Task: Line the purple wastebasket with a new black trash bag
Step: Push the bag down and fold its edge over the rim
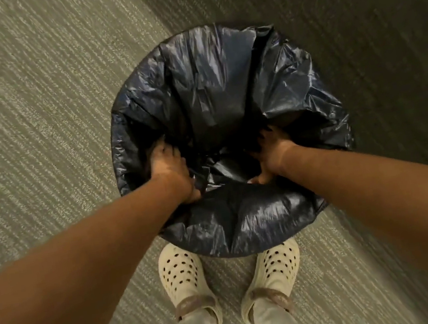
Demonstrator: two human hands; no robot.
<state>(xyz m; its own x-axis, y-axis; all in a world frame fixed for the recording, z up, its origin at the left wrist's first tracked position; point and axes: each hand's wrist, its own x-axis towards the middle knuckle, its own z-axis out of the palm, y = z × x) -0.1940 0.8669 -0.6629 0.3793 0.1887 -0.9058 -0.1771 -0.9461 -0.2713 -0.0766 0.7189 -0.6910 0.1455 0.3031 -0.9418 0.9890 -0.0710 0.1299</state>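
A glossy black trash bag (213, 80) is spread over a round wastebasket standing on the carpet straight below me. The plastic drapes over the whole rim, so the purple basket itself is hidden. My left hand (169, 171) reaches inside the opening at the near left and grips a fold of the bag. My right hand (270, 154) is inside at the near right, fingers curled on the plastic. Between the two hands the bag hangs loose and crumpled into the dark inside of the basket.
Grey ribbed carpet (38, 117) lies all around, with a darker strip of floor (365, 19) at the upper right. My two feet in cream perforated clogs (182, 277) stand just in front of the basket.
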